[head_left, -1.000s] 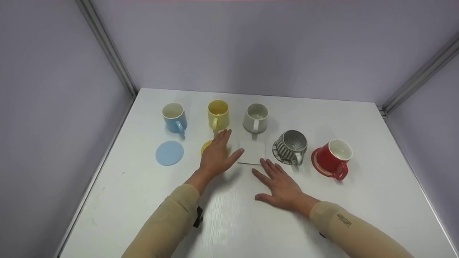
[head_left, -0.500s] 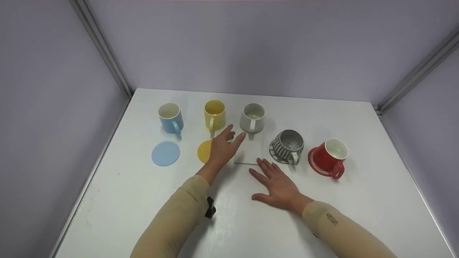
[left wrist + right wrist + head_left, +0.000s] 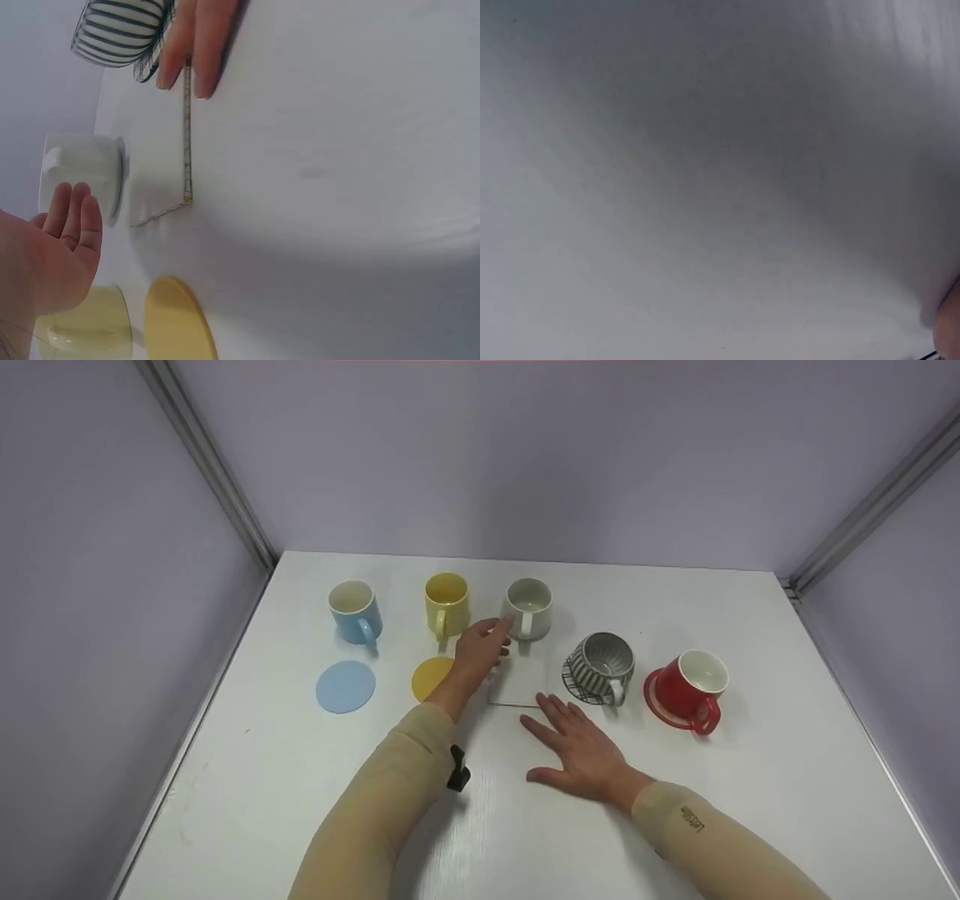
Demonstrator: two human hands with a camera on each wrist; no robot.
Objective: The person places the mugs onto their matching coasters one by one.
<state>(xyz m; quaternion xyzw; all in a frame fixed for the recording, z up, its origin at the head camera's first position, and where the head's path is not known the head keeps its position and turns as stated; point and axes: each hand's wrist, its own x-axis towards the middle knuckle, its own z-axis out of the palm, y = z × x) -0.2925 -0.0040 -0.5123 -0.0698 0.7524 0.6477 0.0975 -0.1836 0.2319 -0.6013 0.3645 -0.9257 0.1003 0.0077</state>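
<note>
In the head view my left hand (image 3: 480,651) reaches to a pale grey mug (image 3: 541,624), its fingertips right at the mug's handle side. In the left wrist view its fingers are loosely bent beside that mug. A white square coaster (image 3: 523,682) with a dark front edge lies before the mug. My right hand (image 3: 589,751) rests palm down with fingers spread, fingertips at the coaster's near right corner. Left of the left hand are a yellow mug (image 3: 454,619) and a round yellow coaster (image 3: 430,678), partly covered by the hand and wrist.
At the left stands a light blue mug (image 3: 355,624) behind a round blue coaster (image 3: 345,687). Right of the square coaster, a striped mug (image 3: 592,671) sits on a black-lined round coaster (image 3: 574,688). Farther right, a red mug (image 3: 677,690) stands on a red coaster (image 3: 660,712).
My left hand has moved right and away from me, from over the yellow coaster to the grey mug, and its fingers have bent. The right hand has stayed in place.
</note>
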